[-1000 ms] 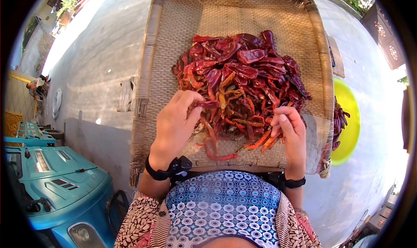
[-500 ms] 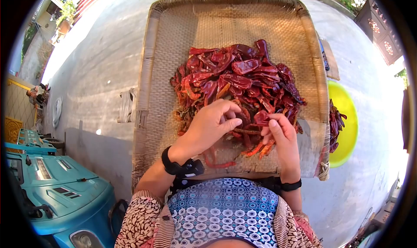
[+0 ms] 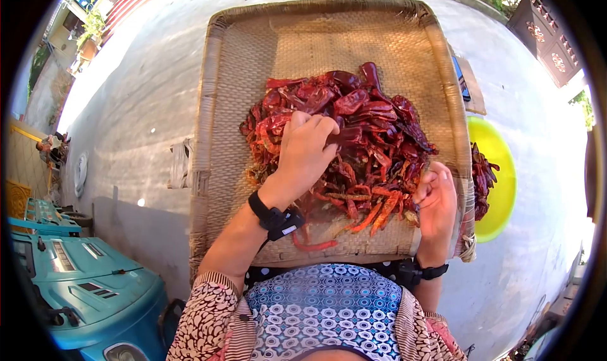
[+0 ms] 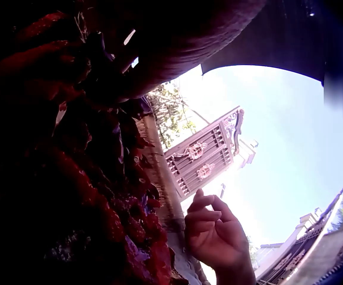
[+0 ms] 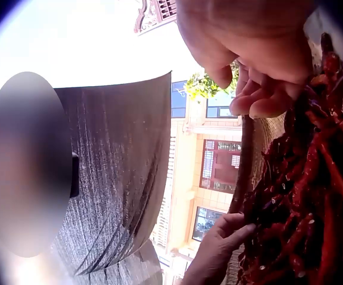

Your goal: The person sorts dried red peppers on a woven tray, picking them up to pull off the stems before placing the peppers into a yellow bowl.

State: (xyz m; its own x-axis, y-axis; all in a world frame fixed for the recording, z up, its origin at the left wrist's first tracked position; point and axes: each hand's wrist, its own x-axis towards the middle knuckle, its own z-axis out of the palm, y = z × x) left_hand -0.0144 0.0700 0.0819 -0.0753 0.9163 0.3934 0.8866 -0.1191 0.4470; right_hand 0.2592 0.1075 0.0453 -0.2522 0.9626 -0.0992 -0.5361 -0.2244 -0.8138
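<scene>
Dried red chili peppers [image 3: 373, 111] lie heaped on a woven tray [image 3: 322, 32], wide dark ones towards the back and thin orange-red ones [image 3: 382, 210] in front. Over the middle of the heap, my left hand [image 3: 305, 152] pinches a dark red chili pepper [image 3: 349, 135] between thumb and fingers. My right hand [image 3: 436, 200] hovers at the heap's right front edge, palm turned inward and fingers loosely bent, with nothing between them. In the right wrist view its bent fingers [image 5: 257, 104] show above the heap, and the left hand [image 5: 216, 246] reaches in from below.
A yellow-green basin [image 3: 499, 171] holding more dark chilies stands right of the tray. At the left is a blue-green vehicle [image 3: 88, 285]. A piece of cardboard [image 3: 471, 86] lies beside the tray's right rim. One red chili [image 3: 314, 244] rests near the tray's front edge.
My left hand has moved to the right and farther onto the heap. The right hand, holding a dark pepper half a second ago, has let go and drawn away to the right.
</scene>
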